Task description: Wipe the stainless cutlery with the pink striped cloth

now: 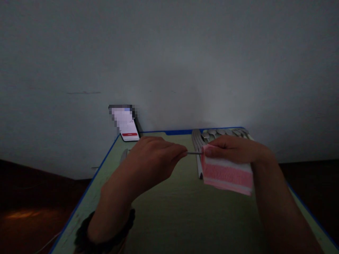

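Between my two hands runs a thin metal utensil (194, 153), held about level above the table. My left hand (156, 155) is closed and pinches one end of it. A folded pink and white cloth (227, 173) wraps the other end, with my right hand (230, 148) closed on the cloth and its thumb pressed on top. Fingers and cloth hide both ends of the utensil, so its kind cannot be told. Several spoons (221, 132) and a bundle of slim metal cutlery (196, 139) lie just beyond my right hand.
A phone (129, 127) with a lit screen leans on the wall (169, 63) at the table's back left corner. Another metal piece (123, 155) lies partly hidden behind my left hand. The pale green table (190, 218) has a blue edge.
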The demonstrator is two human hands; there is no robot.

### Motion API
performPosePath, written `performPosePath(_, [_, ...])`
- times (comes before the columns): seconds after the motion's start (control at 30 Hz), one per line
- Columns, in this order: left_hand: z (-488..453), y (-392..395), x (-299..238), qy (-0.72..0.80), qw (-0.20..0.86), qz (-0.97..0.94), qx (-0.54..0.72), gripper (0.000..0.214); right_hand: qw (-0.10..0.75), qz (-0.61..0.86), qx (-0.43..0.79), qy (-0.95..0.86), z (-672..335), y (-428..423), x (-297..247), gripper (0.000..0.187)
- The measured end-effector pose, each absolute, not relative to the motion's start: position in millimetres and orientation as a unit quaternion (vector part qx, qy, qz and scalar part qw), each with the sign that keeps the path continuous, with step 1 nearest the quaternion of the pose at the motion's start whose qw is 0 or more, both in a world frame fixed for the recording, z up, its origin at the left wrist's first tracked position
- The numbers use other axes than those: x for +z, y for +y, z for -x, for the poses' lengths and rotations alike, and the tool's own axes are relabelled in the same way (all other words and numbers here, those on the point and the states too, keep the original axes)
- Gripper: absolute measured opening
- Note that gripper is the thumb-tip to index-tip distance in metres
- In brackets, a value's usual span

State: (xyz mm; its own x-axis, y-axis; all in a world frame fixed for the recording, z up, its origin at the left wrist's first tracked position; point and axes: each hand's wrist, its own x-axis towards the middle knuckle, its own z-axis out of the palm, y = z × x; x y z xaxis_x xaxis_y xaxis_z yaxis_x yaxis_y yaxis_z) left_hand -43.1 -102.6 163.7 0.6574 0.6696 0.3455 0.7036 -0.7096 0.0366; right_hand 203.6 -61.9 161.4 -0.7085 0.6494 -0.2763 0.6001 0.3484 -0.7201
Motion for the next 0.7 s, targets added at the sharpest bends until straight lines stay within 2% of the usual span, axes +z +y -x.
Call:
performPosePath(0.13, [36.6, -105.0, 164.9, -0.364, 0.07, 0.916, -0.155, 0.025, 0.017, 0.371, 0.412, -0.832, -198.3, -61.6, 161.4, 0.05])
performPosePath(0.33, [34.4, -100.5, 161.9, -0.371, 0.041, 0.916, -0.149, 0.025, 0.017, 0.367, 0.396, -0.841, -194.2, -63.4, 163.4, 0.048])
performPosePath(0.7, [77.1, -91.9, 165.5, -0.413, 0.017, 0.89, -0.193, 0.023, 0.033, 0.378, 0.39, -0.839, -207.8, -64.4, 166.6, 0.045])
